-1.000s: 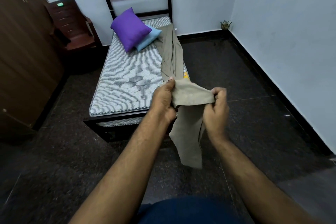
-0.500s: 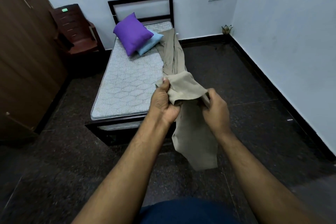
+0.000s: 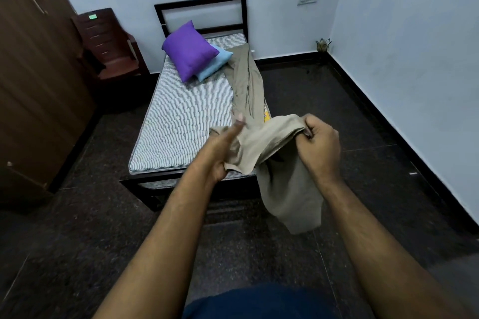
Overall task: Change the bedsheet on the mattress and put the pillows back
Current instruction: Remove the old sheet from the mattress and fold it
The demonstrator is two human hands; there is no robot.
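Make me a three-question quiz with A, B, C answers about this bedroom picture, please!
1. Where does the purple pillow lie?
A. On the floor
B. At the head end of the mattress
C. On the chair

2. How many pillows are on the bed?
A. Two
B. Four
C. None

3. What are the hands doing?
A. Hanging idle
B. Holding a pillow
C. Both holding the beige sheet

Answers:
1 B, it rests near the headboard, partly on the blue pillow.
2 A, one purple and one blue show.
3 C, the left hand and the right hand each have a grip on the cloth.
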